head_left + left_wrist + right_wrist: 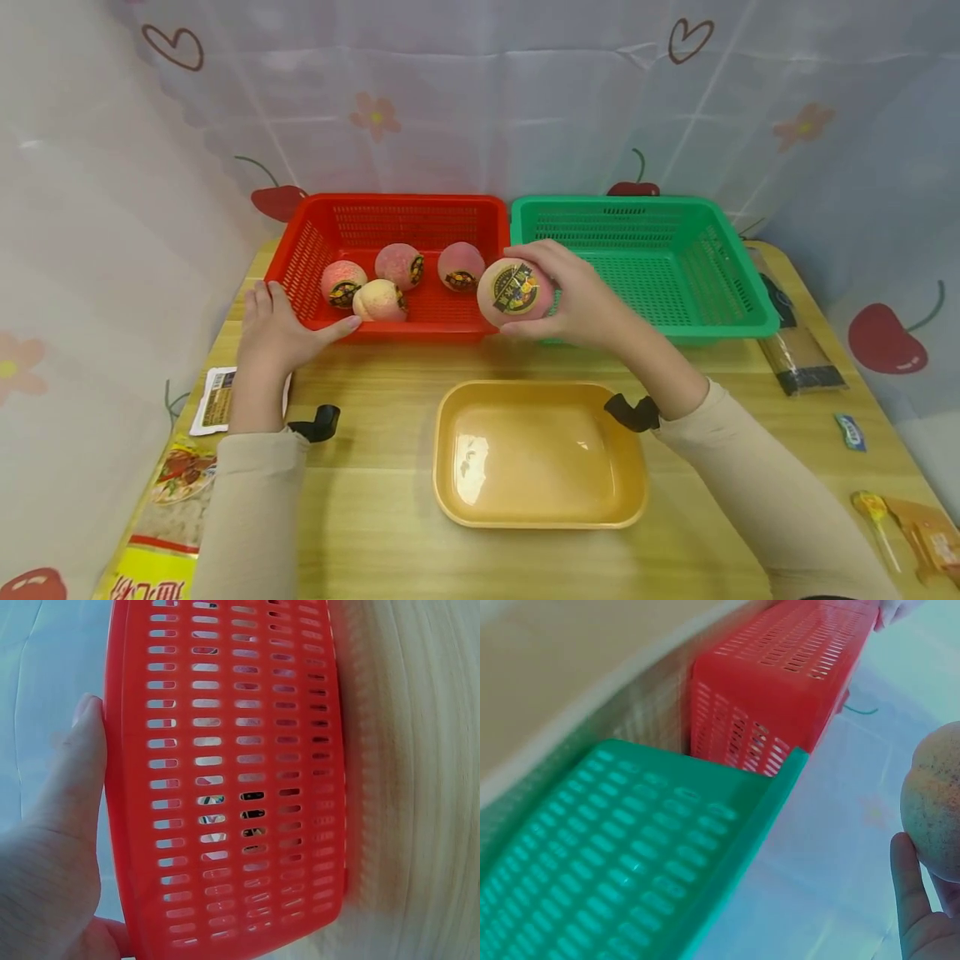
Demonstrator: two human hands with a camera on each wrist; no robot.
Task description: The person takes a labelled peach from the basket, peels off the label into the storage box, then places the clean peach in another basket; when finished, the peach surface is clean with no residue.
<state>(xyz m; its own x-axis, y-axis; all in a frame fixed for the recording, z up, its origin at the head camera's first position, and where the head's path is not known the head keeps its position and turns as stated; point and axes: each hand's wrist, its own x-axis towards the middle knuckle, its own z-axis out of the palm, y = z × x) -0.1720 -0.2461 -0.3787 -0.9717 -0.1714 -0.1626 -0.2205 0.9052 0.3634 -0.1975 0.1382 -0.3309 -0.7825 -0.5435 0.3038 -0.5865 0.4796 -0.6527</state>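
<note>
My right hand (558,296) grips a pink peach (515,291) with a dark round sticker, held just above the front rims where the red basket (315,229) and green basket (720,250) meet. In the right wrist view the peach (937,802) shows at the right edge, with fingertips (906,889) under it. My left hand (281,325) lies flat, fingers straight, against the red basket's front left corner; the left wrist view shows its fingers (71,780) along the red basket (240,780) wall. Several more peaches (386,279) lie in the red basket. The green basket holds nothing.
A yellow tray (540,508) sits on the wooden table (375,500) in front of the baskets. Snack packets (180,492) lie at the left edge; a dark packet (798,354), a small blue wrapper (850,432) and sweets (911,521) lie at the right.
</note>
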